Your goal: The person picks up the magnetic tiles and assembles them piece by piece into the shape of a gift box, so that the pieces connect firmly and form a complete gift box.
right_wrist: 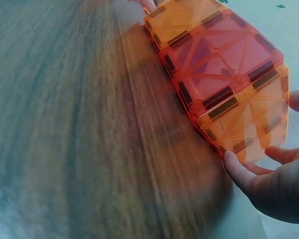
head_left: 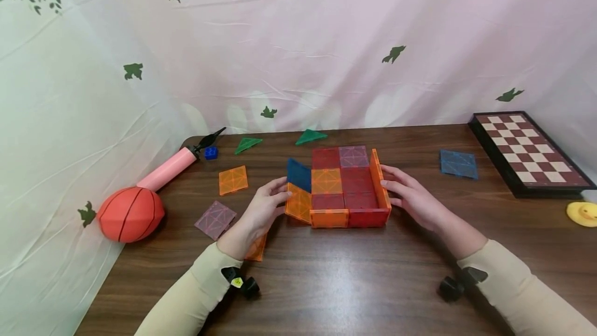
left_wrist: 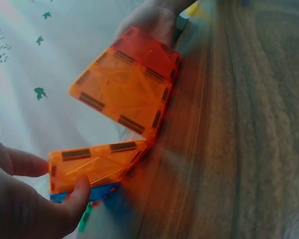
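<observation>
tile box (head_left: pixel 347 183): set on table (head_left: pixel 336 289), long axis pointed at the backdrop (head_left: pixel 322 56)
left orange panel (head_left: pixel 299 204): tilted outward, pinched by left hand (head_left: pixel 257 209)
right orange wall (head_left: pixel 380 180): stood upright, touched by right hand (head_left: pixel 412 196) (fingers apart, nothing gripped)

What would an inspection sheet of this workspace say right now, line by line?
Surface: brown wood-grain table.
Job's things: tile base with orange right wall; blue tile and orange tile tilt outward at its left edge; loose tiles lie on both sides.
Clutter: red ball, pink tube, blue brick, checkered board, yellow duck.
Hands: left hand pinches the orange tile; right hand touches the orange right wall's outer side.
Cables: nothing seen.
Surroundings: pale curtain with green bird shapes.
</observation>
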Tool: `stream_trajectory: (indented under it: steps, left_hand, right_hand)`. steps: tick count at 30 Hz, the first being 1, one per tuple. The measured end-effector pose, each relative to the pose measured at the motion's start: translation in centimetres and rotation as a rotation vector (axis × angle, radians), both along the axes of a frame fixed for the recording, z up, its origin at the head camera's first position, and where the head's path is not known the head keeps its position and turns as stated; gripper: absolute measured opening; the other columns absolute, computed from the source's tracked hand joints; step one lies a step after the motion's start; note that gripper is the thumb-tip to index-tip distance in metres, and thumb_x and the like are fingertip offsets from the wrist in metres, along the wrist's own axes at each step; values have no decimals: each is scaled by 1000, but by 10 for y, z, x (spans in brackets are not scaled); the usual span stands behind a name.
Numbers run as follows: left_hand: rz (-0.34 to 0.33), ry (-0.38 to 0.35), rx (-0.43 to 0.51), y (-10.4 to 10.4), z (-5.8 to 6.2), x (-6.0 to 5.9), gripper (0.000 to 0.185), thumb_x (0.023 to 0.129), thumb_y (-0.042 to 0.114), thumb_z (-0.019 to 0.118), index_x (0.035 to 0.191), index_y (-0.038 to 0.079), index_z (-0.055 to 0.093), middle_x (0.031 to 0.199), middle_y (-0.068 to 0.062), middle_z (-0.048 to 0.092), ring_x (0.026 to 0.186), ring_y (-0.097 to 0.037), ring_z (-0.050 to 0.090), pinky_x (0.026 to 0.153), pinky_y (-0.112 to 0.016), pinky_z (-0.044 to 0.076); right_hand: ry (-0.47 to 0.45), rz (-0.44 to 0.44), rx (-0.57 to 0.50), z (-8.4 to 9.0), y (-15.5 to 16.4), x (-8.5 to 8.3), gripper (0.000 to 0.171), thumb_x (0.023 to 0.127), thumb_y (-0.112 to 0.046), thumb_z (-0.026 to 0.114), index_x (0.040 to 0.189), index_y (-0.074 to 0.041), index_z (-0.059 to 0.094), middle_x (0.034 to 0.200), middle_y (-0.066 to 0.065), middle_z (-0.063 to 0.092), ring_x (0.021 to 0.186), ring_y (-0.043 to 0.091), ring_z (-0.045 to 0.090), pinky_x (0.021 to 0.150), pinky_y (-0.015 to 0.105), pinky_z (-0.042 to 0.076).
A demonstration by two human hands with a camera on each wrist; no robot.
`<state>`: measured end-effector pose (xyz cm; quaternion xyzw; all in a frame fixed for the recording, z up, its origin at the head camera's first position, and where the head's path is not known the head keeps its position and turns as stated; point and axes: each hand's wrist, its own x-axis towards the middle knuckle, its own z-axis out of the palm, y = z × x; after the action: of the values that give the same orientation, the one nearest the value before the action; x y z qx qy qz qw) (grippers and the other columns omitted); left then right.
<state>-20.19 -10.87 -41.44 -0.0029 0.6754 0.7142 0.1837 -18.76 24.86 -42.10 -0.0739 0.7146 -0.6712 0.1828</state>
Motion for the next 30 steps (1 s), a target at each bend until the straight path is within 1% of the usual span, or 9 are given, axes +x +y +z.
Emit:
stream_trajectory:
  steps: [4,6,10,14,21,23,26,29,30]
  left_hand:
    - [-25,5,0,5,-1,1,54,103,6,58,154,2,42,149,-22,43,130,-34,50,104,-51,46]
    - [-36,10,6,7,-1,1,55,103,8,60,154,2,41,150,-23,42,130,-35,50,102,-52,48]
    - [-69,-28,48,16,-1,1,59,103,13,61,155,2,36,151,-24,40,132,-36,50,102,-54,48]
    - [-99,-66,60,24,-2,2,61,103,18,62,155,1,35,148,-23,44,130,-36,52,102,-55,47]
    - [-95,-91,31,29,-2,5,61,103,27,62,153,2,37,144,-22,49,130,-37,51,101,-56,47]
    - [-109,-108,34,28,-1,9,61,105,31,58,154,3,36,145,-22,48,132,-37,48,101,-57,47]
    - [-114,-137,68,29,1,20,60,107,32,52,156,5,33,151,-23,42,137,-39,40,101,-62,46]
    - [-86,-159,125,32,4,33,58,108,28,49,158,6,30,157,-23,33,143,-42,28,100,-67,43]
    - [-67,-163,143,34,5,37,58,108,26,49,158,6,29,158,-24,31,144,-43,26,100,-68,43]
  right_hand:
    - [2,-2,6,1,1,0,68,109,-34,47,163,-8,15,159,25,25,135,35,40,96,26,51]
    - [9,0,11,1,1,0,69,109,-34,47,164,-8,14,159,25,24,135,36,39,95,26,51]
    - [19,3,16,1,1,0,69,109,-34,47,164,-8,13,159,26,24,136,39,37,95,25,50]
    - [16,0,19,0,0,0,70,109,-35,47,164,-8,13,160,26,24,138,41,36,95,24,50]
    - [23,0,33,1,0,-2,70,109,-35,48,163,-7,14,159,26,26,138,40,38,95,24,50]
    - [23,0,36,1,1,-3,69,109,-36,47,163,-7,15,160,25,26,138,38,39,95,24,50]
    - [8,-12,34,4,3,-8,71,109,-40,46,163,-7,15,162,24,25,141,39,36,96,23,49]
    - [-10,-48,13,6,7,-19,71,109,-42,44,163,-7,15,162,21,26,144,37,34,101,25,47]
    - [-11,-59,2,6,7,-24,70,109,-43,42,163,-6,16,162,21,26,144,36,33,103,27,45]
